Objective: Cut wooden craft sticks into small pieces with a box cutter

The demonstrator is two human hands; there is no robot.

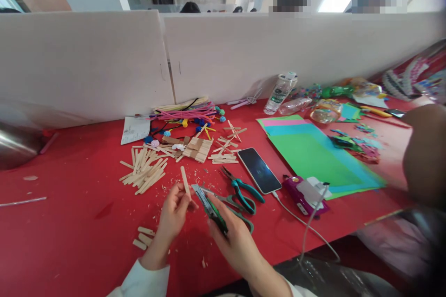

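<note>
My left hand (175,209) pinches a wooden craft stick (185,180), which points up and away from me. In my right hand (232,232) is a utility knife (211,209) with a green and black handle, its blade tip close to the stick. Whether blade and stick touch, I cannot tell. Partly behind the knife lie scissors (240,206) with grey-green handles. Teal-handled pliers (242,190) rest just right of them. Small wood shavings are scattered around both hands. Short cut stick pieces (143,237) lie left of my left wrist.
A pile of craft sticks (146,169) lies beyond my left hand, near pink pipe cleaners (188,112). To the right are a phone (259,170) on a white cable, a purple packet (304,197), green and blue paper sheets (313,148) and a bottle (279,93). A white partition (87,65) bounds the red table.
</note>
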